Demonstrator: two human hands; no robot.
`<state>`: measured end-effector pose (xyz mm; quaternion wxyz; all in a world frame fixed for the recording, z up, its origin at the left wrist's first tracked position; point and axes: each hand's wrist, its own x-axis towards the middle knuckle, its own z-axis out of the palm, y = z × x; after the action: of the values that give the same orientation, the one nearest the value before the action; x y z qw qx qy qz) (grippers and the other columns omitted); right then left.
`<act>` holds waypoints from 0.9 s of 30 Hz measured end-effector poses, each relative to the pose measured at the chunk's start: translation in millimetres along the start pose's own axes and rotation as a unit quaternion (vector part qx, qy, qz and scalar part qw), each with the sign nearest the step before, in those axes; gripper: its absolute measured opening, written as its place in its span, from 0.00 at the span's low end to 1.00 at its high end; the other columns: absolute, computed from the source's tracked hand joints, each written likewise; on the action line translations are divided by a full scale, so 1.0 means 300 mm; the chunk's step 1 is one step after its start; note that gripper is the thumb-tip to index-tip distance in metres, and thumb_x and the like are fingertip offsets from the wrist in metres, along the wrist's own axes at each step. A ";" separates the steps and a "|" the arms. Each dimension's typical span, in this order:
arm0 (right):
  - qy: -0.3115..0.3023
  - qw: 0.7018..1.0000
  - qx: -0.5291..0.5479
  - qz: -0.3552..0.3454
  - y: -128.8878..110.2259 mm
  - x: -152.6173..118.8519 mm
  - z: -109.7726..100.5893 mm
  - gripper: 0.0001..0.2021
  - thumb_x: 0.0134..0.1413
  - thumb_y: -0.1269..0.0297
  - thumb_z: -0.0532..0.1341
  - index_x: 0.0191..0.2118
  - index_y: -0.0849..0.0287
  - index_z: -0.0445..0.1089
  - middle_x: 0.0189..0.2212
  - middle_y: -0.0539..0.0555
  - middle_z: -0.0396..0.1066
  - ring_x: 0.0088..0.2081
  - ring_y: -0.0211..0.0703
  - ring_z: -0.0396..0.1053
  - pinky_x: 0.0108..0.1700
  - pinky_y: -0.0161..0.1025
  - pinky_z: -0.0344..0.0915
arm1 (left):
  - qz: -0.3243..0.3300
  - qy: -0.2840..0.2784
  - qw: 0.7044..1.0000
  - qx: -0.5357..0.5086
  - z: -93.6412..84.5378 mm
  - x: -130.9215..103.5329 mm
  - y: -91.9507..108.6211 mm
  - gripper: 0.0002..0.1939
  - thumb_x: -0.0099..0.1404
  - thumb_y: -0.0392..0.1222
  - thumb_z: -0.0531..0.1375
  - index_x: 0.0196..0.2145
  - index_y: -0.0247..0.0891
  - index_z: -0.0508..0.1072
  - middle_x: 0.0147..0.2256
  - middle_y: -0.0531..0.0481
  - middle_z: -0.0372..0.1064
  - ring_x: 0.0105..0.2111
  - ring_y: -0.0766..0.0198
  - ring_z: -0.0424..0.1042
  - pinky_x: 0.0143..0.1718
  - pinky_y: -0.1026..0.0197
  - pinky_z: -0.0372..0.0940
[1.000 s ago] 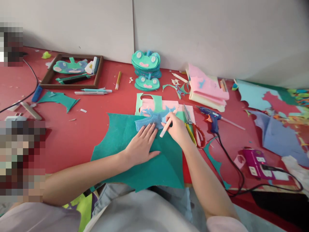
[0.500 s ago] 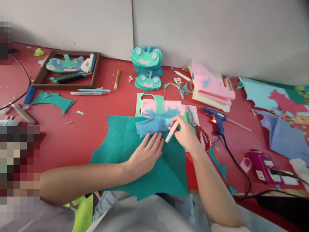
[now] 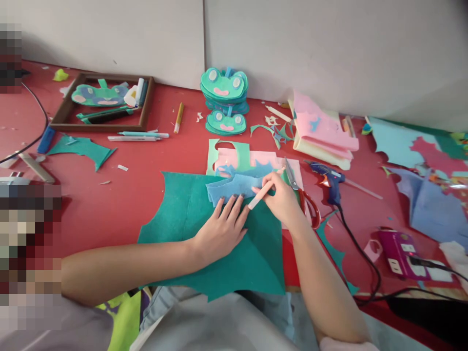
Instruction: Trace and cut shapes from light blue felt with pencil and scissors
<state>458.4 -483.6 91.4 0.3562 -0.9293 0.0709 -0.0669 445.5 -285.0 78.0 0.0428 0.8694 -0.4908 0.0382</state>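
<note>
My left hand lies spread and flat on a large dark green felt sheet, its fingertips on the lower edge of folded blue felt. My right hand is closed on a pale pink pen, which slants down to the left beside my left fingers. Behind the blue felt lie a light green cut-out piece and pink felt. Red-handled scissors rest just right of my right hand.
Frog-face felt pieces are stacked at the back. A brown frame holds felt and pens at the back left. To the right are a blue glue gun, folded pink felt and a purple power box with black cords.
My left fingers have spread a little. The pen has tilted slightly in my right hand, and its lower end has come closer to my left fingers.
</note>
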 end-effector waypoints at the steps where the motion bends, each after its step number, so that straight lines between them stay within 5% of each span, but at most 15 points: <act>1: 0.013 1.000 -0.004 0.002 -0.001 0.001 0.003 0.10 0.54 0.55 0.59 0.31 0.54 0.59 0.27 0.50 0.66 0.29 0.43 0.67 0.32 0.37 0.61 | -0.003 0.002 1.000 0.001 0.003 -0.001 -0.001 0.27 0.72 0.45 0.42 0.62 0.25 0.57 0.63 0.33 0.51 0.63 0.45 0.53 0.60 0.43 0.54; 10: 0.022 0.998 -0.052 -0.015 -0.017 0.001 0.005 0.07 0.52 0.63 0.60 0.30 0.54 0.59 0.24 0.48 0.64 0.26 0.41 0.64 0.28 0.35 0.57 | -0.008 0.014 1.000 -0.004 0.014 0.002 -0.007 0.30 0.72 0.48 0.42 0.61 0.20 0.57 0.63 0.31 0.50 0.63 0.45 0.52 0.62 0.45 0.52; 27: 0.005 0.999 -0.039 -0.029 -0.007 0.004 0.021 0.04 0.52 0.66 0.59 0.33 0.54 0.61 0.29 0.51 0.68 0.31 0.45 0.69 0.35 0.41 0.65 | -0.045 -0.017 0.999 -0.026 0.018 0.002 -0.009 0.35 0.70 0.54 0.43 0.62 0.21 0.54 0.64 0.32 0.46 0.64 0.44 0.48 0.62 0.44 0.51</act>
<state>460.8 -478.0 88.3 0.3173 -0.9438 0.0484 -0.0788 448.3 -284.7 72.6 0.0592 0.8895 -0.4529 0.0088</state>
